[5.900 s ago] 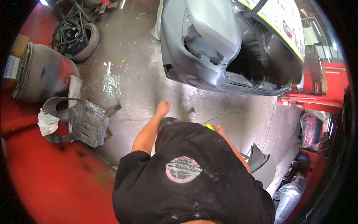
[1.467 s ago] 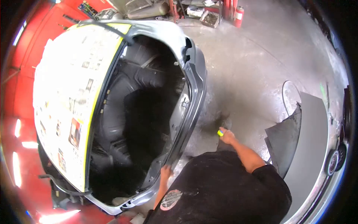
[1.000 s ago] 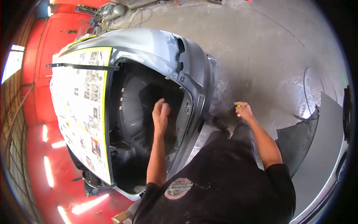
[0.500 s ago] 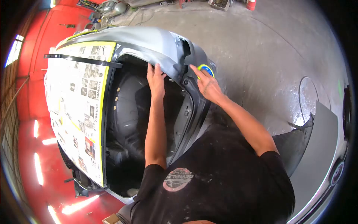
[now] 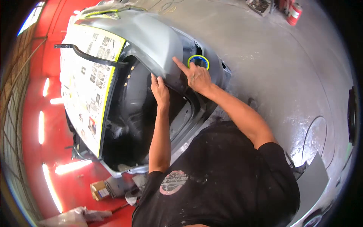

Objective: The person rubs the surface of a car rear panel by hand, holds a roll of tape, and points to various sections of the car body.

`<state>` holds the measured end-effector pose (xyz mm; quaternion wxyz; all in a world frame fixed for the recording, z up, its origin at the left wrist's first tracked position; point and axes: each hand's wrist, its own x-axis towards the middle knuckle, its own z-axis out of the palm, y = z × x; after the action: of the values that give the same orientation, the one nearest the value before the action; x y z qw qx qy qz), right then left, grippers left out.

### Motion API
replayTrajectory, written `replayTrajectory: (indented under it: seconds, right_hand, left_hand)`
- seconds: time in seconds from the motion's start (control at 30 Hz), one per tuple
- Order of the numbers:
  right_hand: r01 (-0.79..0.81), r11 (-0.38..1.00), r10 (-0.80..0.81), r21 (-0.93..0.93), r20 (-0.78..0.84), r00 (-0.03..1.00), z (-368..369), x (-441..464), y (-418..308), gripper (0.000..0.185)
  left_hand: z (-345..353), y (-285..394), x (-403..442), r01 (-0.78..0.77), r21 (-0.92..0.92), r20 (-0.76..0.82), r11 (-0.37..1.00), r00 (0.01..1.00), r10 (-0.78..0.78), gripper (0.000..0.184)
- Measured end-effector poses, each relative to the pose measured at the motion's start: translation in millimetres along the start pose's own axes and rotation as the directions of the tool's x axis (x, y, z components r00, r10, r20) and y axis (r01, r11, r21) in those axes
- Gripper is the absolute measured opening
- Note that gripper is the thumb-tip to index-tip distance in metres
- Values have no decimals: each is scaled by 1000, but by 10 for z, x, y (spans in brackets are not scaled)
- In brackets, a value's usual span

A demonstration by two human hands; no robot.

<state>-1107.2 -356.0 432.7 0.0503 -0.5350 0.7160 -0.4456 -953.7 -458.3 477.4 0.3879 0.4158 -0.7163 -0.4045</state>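
My left hand [image 5: 160,90] reaches over the dark opening in the car body [image 5: 151,41], its fingers stretched out with the tips against the panel edge. The hand holds nothing that I can see. Beyond it, my right hand [image 5: 198,77] has a roll of masking tape [image 5: 207,61], yellow-green with a blue core, hooked on its fingers. The right index finger points out towards the grey body panel and looks to be touching it. Whether a strip of tape lies under that fingertip, I cannot tell.
Newspaper sheets [image 5: 100,47] edged with yellow-green tape cover the glass at left. A dark curved strip [image 5: 89,56] sticks out across them. A red canister [image 5: 294,14] stands at the far right, a cardboard box [image 5: 99,190] lies at lower left, and a loose grey panel [image 5: 312,185] is at right.
My right hand and the tape roll have shifted left and inward over the grey panel. The left hand stays at the opening's edge. The view has also turned a little.
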Motion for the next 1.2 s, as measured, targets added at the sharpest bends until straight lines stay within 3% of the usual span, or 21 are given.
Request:
replayTrajectory:
  seconds: [0.1,0.2,0.3,0.43,0.53,0.63,0.73,0.83,0.93,0.97,1.03,1.1,1.2]
  right_hand:
    - [-3,997,-4,76,87,996,-99,284,234,62]
    - [-24,993,6,112,161,987,-81,561,468,76]
    - [-45,993,18,109,236,972,-120,830,635,92]
    - [-87,983,18,161,385,923,-135,1129,832,95]
    - [-17,966,-69,258,323,944,-72,1132,977,89]
    - [55,898,-120,436,122,985,156,987,1245,75]
    - [-197,738,-1,646,293,956,131,831,1419,62]
    - [-362,563,46,743,409,912,-60,750,1381,54]
    - [-291,547,48,785,318,947,-120,804,1231,56]
    - [-178,644,-5,744,236,972,-127,837,1197,61]
    - [-129,638,-49,759,208,977,-181,868,1103,65]
    - [-172,564,-79,808,261,962,-187,882,1060,68]
    - [-371,363,-107,855,434,895,-90,883,1101,68]
  left_hand:
    - [57,49,-37,92,37,-68,995,994,-89,44]
    - [158,215,-78,28,116,-111,993,994,-15,45]
    - [96,126,-75,208,149,-105,967,975,-194,38]
    - [138,204,-79,261,72,-126,963,960,-251,37]
    - [71,84,-56,254,57,-104,966,963,-247,36]
    - [94,77,-67,248,62,-130,967,962,-239,35]
    - [204,148,-84,235,28,-182,971,957,-227,33]
    - [173,166,-73,293,89,-175,952,946,-274,35]
    - [159,113,-62,280,90,-182,956,948,-260,35]
    - [183,132,-57,282,88,-193,955,946,-262,36]
    - [213,164,-70,292,83,-224,953,937,-268,38]
    - [200,166,-76,287,97,-224,953,939,-260,38]
    - [212,176,-73,290,82,-234,953,936,-265,38]
